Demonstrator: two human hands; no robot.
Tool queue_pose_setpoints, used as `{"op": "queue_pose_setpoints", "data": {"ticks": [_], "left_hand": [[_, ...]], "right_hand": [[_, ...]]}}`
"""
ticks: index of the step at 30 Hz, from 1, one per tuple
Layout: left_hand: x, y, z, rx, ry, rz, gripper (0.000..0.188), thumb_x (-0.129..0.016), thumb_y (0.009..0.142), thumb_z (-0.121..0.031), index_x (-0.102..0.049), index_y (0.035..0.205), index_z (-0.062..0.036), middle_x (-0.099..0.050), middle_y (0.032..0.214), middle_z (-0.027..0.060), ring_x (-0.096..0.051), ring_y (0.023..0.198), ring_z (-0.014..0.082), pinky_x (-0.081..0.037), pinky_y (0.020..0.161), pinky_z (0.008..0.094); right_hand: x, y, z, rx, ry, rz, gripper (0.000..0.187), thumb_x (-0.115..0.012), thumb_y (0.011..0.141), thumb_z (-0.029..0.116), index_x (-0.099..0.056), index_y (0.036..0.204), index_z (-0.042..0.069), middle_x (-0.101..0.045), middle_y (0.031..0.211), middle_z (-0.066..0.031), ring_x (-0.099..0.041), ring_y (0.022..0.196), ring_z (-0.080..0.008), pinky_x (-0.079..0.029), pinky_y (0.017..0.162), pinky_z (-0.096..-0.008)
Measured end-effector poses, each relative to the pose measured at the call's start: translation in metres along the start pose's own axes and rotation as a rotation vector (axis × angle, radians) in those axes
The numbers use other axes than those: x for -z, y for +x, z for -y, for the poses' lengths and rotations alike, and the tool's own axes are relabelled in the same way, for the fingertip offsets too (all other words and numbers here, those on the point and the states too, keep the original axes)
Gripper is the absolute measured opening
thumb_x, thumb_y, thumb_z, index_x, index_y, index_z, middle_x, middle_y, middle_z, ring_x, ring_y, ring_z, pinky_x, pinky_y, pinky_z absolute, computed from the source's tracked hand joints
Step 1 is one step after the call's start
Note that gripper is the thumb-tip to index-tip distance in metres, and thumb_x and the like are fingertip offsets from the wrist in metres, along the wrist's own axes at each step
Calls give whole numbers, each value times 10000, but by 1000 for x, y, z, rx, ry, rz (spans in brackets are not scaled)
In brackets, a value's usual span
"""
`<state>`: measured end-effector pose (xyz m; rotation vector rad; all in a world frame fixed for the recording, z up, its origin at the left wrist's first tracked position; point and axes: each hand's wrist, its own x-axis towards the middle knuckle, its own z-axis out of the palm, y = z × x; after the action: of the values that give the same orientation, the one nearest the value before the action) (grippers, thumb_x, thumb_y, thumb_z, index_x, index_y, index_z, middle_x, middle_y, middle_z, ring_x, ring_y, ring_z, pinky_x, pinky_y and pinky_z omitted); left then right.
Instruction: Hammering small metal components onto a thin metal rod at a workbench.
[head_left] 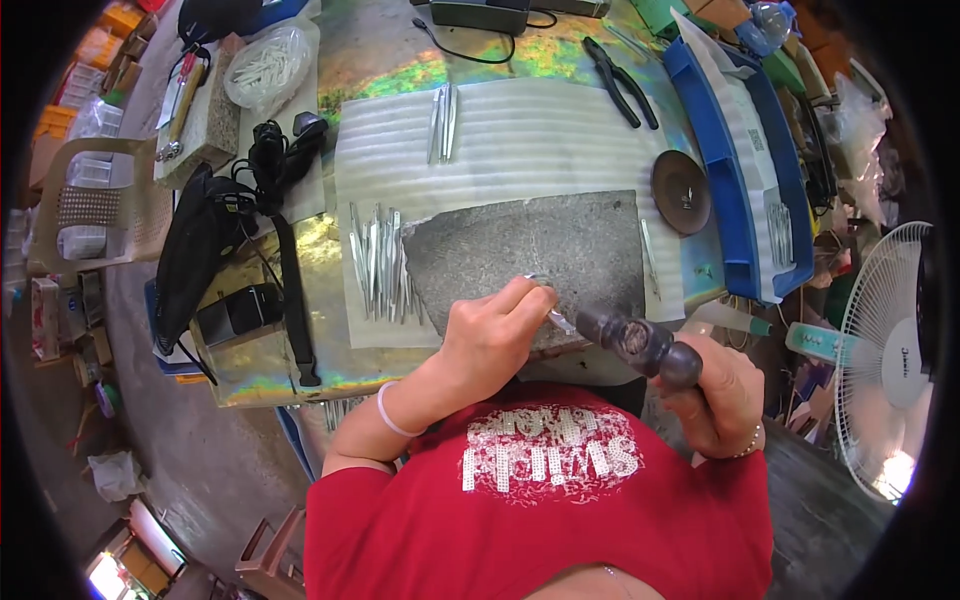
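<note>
A grey, speckled stone slab (pixel 530 240) lies flat, its left edge uneven and its right edge straight. Over the slab's near part, a slim silvery metal strip (pixel 561 322) is gripped, its middle hidden. A dark ball-peen hammer (pixel 634 344) is held at the slab's near right corner, ball end farther right.

There is one left hand (pixel 495 330) and one right hand (pixel 718 395) — two in all — plus one hammer (pixel 638 345), one silver piece (pixel 562 322), one stone slab (pixel 530 240), one pair of pliers (pixel 607 70), one brown dish (pixel 680 193), one long blue tray (pixel 712 150). Silver rods (pixel 380 265) form two bunches, too crowded to tally.
</note>
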<state>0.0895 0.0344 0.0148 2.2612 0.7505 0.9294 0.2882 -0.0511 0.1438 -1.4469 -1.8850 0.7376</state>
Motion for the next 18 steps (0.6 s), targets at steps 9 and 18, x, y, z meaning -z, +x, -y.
{"op": "queue_pose_setpoints", "data": {"ticks": [9,18], "left_hand": [[-1,4,0,49,10,32,206,-692,688,-9,-590,859,-60,-622,791,56,-628,605,229,-492,474,309],[6,4,0,31,-32,-20,169,-594,764,31,-591,902,-66,-572,749,78,-608,550,225,-477,471,316]], "right_hand": [[27,8,32,5,-447,320,290,-641,739,42,-594,1019,-16,-640,809,-123,-612,644,-279,-498,561,-351],[23,-8,22,43,-267,-4,464,-674,746,38,-537,1180,-53,-648,900,-154,-651,702,-267,-507,569,-303]]}}
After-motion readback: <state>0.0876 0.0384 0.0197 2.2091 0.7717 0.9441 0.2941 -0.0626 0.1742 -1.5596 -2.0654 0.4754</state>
